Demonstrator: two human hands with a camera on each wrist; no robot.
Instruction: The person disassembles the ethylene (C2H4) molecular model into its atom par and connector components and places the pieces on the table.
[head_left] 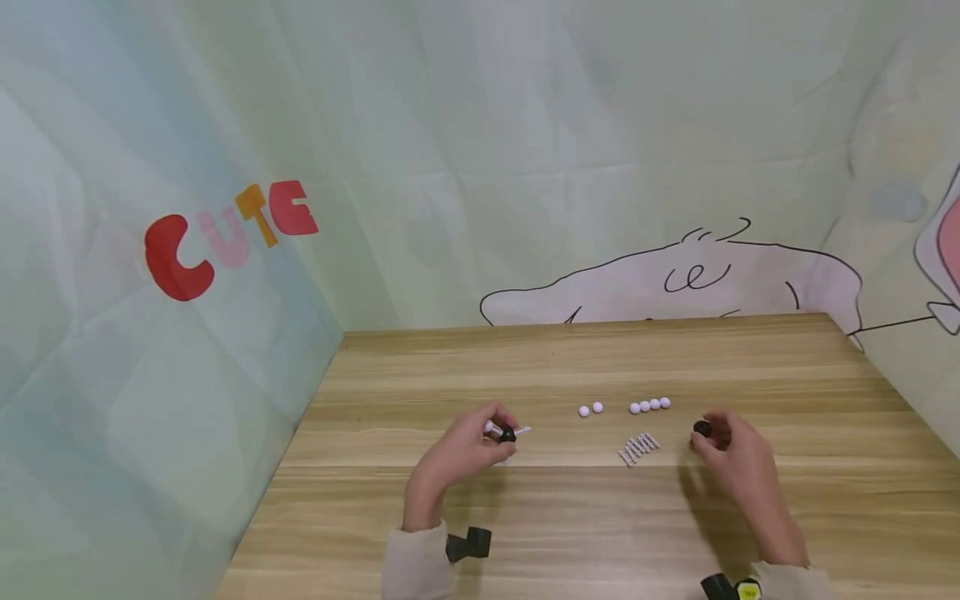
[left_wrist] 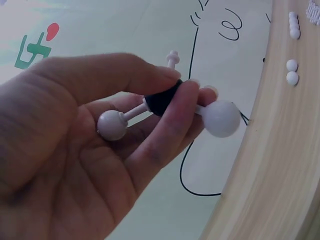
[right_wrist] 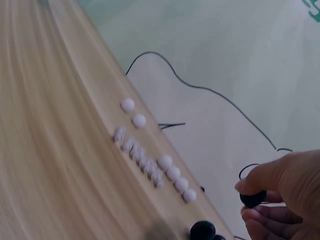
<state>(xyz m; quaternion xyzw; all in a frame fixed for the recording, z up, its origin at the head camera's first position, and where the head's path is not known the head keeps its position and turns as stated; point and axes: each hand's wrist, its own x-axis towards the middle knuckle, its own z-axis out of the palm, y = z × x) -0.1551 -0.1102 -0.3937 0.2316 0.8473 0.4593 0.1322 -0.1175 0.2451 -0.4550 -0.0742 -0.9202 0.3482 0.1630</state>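
Staged tabletop setting: wooden table (head_left: 585,525), creased cartoon backdrop (head_left: 525,150) on 3 sides.

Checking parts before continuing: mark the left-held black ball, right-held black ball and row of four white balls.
Left-held black ball (left_wrist: 161,101): left wrist view, exposed middle.
Right-held black ball (right_wrist: 253,199): right wrist view, visible middle.
Row of four white balls (head_left: 646,407): head view, second from left.

- "CUTE" (head_left: 238,237) in red, pink and orange letters on the wall cloth (head_left: 90,358), beyond the left edge of the table (head_left: 570,525).
- Green sign (left_wrist: 36,49) on the cloth in the left wrist view, unreadable.
- Yellow label (head_left: 748,591) by the right sleeve (head_left: 795,583), too small to read.
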